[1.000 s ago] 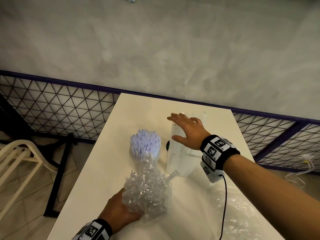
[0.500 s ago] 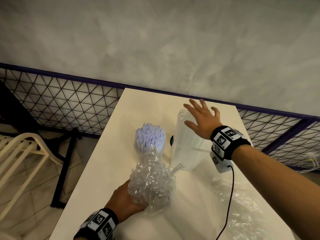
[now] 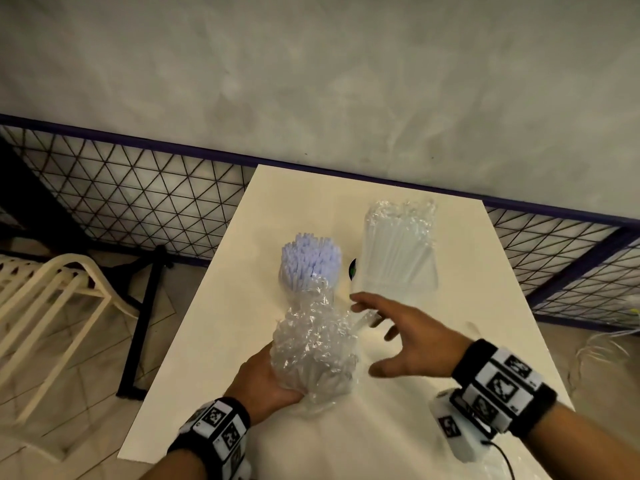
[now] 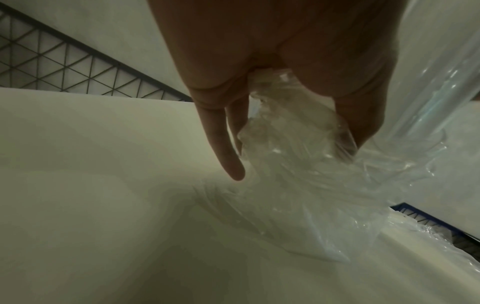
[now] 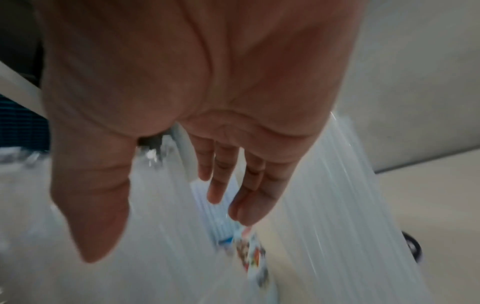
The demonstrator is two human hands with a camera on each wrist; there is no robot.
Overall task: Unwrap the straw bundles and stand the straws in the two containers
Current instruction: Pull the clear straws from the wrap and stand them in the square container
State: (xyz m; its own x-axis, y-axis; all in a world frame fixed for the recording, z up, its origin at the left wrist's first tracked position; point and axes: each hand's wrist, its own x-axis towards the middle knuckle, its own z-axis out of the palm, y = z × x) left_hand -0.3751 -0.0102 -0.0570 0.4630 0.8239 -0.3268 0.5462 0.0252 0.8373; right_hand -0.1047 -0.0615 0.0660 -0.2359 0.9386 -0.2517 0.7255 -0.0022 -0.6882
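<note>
A bundle of pale purple straws (image 3: pixel 310 261) stands in a container whose lower part is hidden by crumpled clear wrap (image 3: pixel 313 351). My left hand (image 3: pixel 266 379) grips that wrap and the container's base from the left; in the left wrist view the fingers (image 4: pixel 223 142) curl round the plastic (image 4: pixel 285 148). A bundle of clear straws (image 3: pixel 398 251) stands in the second clear container to the right, wrap still round its top. My right hand (image 3: pixel 401 337) hovers open between the two, fingers spread, holding nothing; the right wrist view shows its open palm (image 5: pixel 207 82) above the clear straws (image 5: pixel 337 205).
The cream table (image 3: pixel 214 306) ends at a left edge with floor below. A cream chair (image 3: pixel 52 289) stands at left, black mesh fencing (image 3: pixel 138 202) runs behind, and a grey wall rises beyond. Loose clear plastic (image 3: pixel 519 469) lies at the near right.
My right hand has left the top of the clear straw bundle and drawn back toward me, now open beside the wrapped purple bundle. The left hand keeps its grip.
</note>
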